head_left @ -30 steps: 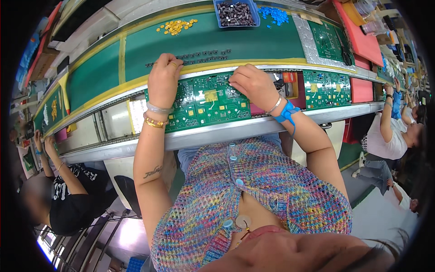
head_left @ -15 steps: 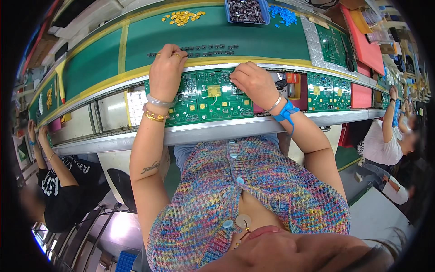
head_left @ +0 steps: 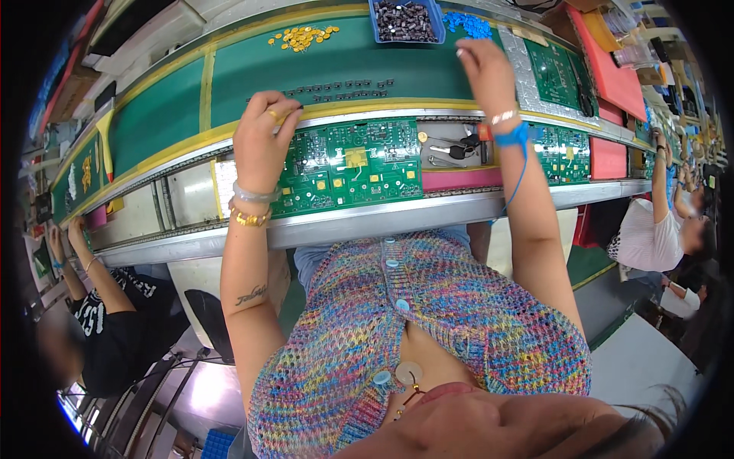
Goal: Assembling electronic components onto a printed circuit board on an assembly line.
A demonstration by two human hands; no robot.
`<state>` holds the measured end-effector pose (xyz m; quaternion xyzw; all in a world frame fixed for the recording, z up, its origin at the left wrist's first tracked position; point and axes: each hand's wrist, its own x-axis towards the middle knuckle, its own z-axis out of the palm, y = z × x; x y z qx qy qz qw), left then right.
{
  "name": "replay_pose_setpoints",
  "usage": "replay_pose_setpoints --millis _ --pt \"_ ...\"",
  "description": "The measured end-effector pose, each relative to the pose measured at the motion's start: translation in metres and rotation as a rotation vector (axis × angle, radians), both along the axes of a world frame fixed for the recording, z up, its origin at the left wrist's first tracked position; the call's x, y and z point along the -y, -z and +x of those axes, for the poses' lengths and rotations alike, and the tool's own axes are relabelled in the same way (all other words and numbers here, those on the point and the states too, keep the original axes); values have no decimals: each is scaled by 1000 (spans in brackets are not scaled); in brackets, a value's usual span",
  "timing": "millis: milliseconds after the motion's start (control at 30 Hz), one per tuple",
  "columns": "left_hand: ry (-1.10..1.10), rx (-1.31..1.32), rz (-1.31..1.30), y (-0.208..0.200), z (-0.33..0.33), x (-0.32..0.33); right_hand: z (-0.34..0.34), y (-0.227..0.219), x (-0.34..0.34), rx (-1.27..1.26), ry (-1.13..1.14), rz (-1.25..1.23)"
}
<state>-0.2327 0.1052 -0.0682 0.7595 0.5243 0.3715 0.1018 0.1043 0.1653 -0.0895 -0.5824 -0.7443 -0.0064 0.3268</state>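
My left hand (head_left: pixel 260 141) is over the left end of a green circuit board (head_left: pixel 375 157), thumb and forefinger pinched on a small black component (head_left: pixel 299 107). Beyond it, on the green mat, lie rows of small black components (head_left: pixel 352 84). My right hand (head_left: pixel 491 76) is stretched to the far right of the mat, beside a heap of small blue components (head_left: pixel 468 25). Its thumb and forefinger are apart, and no part shows between them. The board lies in the metal-railed track in front of me.
A blue bin (head_left: pixel 405 23) of dark cylindrical parts and a heap of yellow disc components (head_left: pixel 302 38) sit at the back. Keys (head_left: pixel 459 149) lie right of the board. More circuit boards (head_left: pixel 566 153) follow along the track. A yellow-handled brush (head_left: pixel 105 145) lies left. Co-workers sit on both sides.
My right hand has left the board's right end and moved up and right to the blue components. My left hand has shifted slightly left and down, still pinching.
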Motion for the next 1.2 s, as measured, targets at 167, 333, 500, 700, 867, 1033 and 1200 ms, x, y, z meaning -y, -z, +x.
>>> replay_pose_setpoints --millis 167,333,500,700,867,1033,1200 --pt "33 -22 -102 3 -20 31 35 22 -43 183 -24 -28" --pt "-13 -53 -195 17 -25 45 25 28 -45 349 78 27" --pt "-17 -141 -132 21 -22 39 25 23 -30 337 18 5" --pt "7 -174 -121 25 -22 37 -5 -6 25 -4 -31 -149" --pt "-20 -220 -86 24 -21 36 -14 -2 33 -34 -119 -115" --pt "-18 -244 -68 27 -21 36 -15 2 34 -44 -118 -133" --pt "32 -321 -10 21 -19 41 -18 -5 39 -93 -107 -189"
